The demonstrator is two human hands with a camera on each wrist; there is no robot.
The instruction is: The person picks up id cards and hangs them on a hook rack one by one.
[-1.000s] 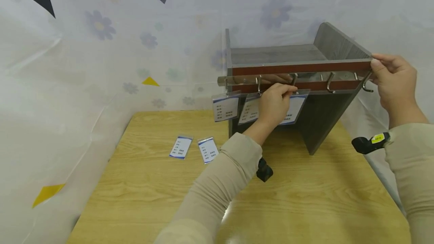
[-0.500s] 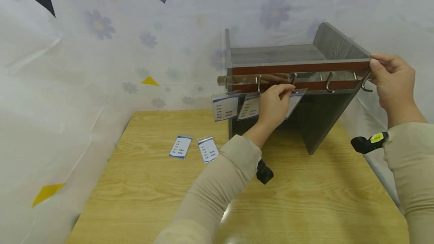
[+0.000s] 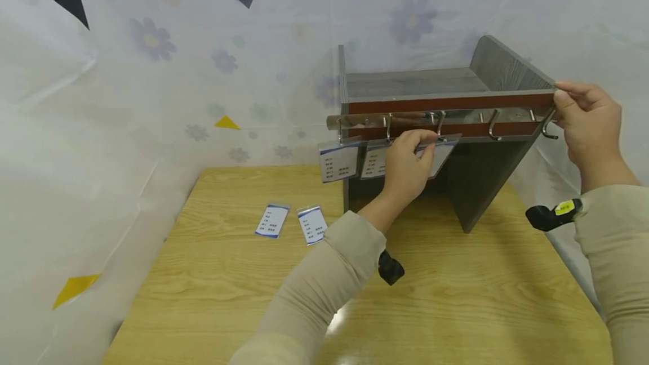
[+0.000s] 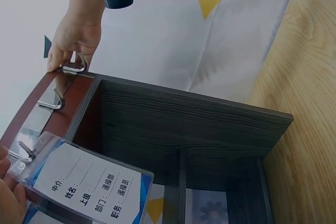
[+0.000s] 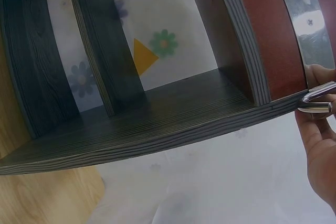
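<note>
A clear-sleeved name badge (image 4: 92, 182) hangs from the third hook (image 3: 441, 125) of the metal hook rail (image 3: 466, 115). My left hand (image 3: 408, 165) is right at its top edge, with thumb and fingertips parted, and partly covers it in the head view. Two more badges hang to the left, an outer one (image 3: 338, 163) and one behind my hand (image 3: 373, 161). My right hand (image 3: 590, 120) grips the front right corner of the grey wooden shelf (image 3: 512, 66), beside the end hook (image 5: 317, 103); its thumb is on the front.
Two name badges, a left one (image 3: 272, 220) and a right one (image 3: 311, 224), lie on the wooden table (image 3: 228, 297) left of the shelf. A fourth hook (image 3: 493, 124) bears nothing. A patterned white sheet (image 3: 284, 72) hangs behind the table.
My left fingertips have parted from their pinch at the third badge's top edge, and the hand has shifted slightly left and down. The badge stays on its hook. My right hand holds still.
</note>
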